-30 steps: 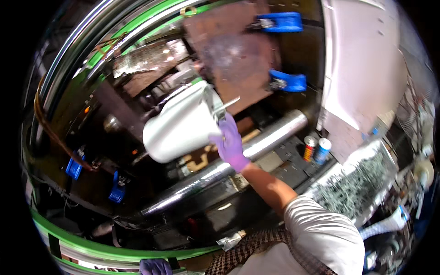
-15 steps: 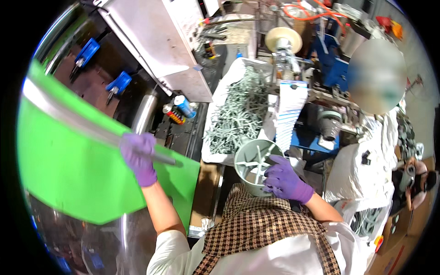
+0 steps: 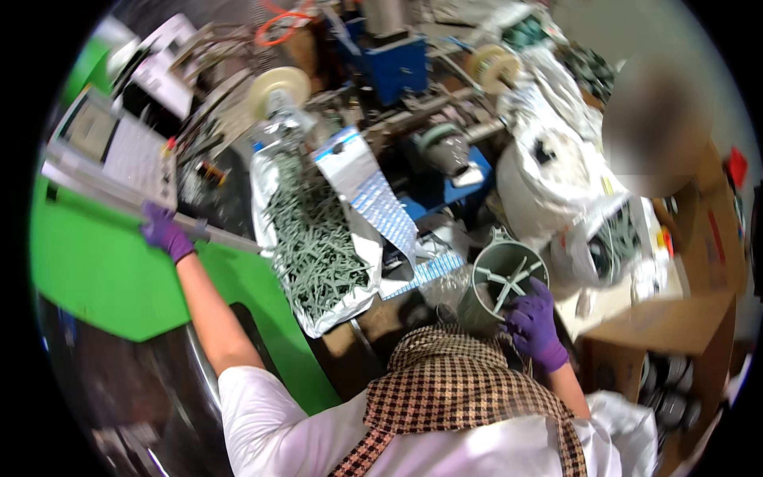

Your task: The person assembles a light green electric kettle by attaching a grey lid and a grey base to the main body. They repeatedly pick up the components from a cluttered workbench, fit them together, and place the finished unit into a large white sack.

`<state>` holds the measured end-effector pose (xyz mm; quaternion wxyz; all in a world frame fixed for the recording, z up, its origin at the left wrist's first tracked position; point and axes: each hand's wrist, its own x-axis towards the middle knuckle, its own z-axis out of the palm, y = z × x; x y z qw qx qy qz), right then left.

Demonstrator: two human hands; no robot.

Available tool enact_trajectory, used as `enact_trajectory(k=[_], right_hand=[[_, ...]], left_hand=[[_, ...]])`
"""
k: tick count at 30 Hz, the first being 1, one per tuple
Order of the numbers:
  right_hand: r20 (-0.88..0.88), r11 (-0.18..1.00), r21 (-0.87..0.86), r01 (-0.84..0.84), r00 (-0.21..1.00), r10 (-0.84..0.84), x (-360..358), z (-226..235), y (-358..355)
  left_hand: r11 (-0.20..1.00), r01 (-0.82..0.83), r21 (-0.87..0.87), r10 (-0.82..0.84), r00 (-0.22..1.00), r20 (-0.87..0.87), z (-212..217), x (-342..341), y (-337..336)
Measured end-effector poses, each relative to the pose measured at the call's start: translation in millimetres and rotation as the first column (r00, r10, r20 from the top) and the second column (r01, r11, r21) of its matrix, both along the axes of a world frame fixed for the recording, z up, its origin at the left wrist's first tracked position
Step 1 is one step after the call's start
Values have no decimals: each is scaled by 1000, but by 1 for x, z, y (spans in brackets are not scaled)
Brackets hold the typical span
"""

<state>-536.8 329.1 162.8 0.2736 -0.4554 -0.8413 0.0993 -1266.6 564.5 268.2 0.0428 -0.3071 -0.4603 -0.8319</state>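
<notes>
My left hand [image 3: 165,232], in a purple glove, is closed round the long metal bar [image 3: 224,238] along the edge of a bright green machine door [image 3: 103,270]. My left arm is stretched far out to that side. My right hand [image 3: 536,327], also gloved in purple, grips the rim of a grey-green plastic cylinder [image 3: 474,310]. Its mouth faces up, and several spokes meet at the middle inside it. The cylinder is in front of my checked apron [image 3: 445,378], and its lower end is partly hidden.
A white sack [image 3: 262,199] full of grey-green plastic scraps [image 3: 318,258] lies ahead. Beyond the door edge stands a control box with a screen [image 3: 89,127]. White bags [image 3: 517,179] and an open cardboard box [image 3: 660,326] of dark parts are at the right.
The view has swung right. The green door and its bar now reach the control box, covering the machine's opening seen before. My right hand has carried the cylinder to the right.
</notes>
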Motion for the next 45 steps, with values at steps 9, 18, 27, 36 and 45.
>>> enact_trajectory(k=[9,18,27,36,45], right_hand=[[-2,977,-18,211,977,-211,-55,-6,-22],[6,987,148,68,998,-70,-138,16,-19],[-346,1000,8,-9,938,11,-63,84,25],[-487,669,-103,736,549,-679,157,-216,-54],[-301,751,-242,614,689,-660,113,-39,-39]], left_hand=[[747,-658,-97,558,699,-448,12,30,29],[331,453,-828,-900,-112,-421,-94,442,-148],[283,359,-890,-833,-368,-413,-101,443,-209],[416,523,-744,-874,456,-169,-69,260,-185],[704,-250,-664,-482,519,-706,-178,244,-66]])
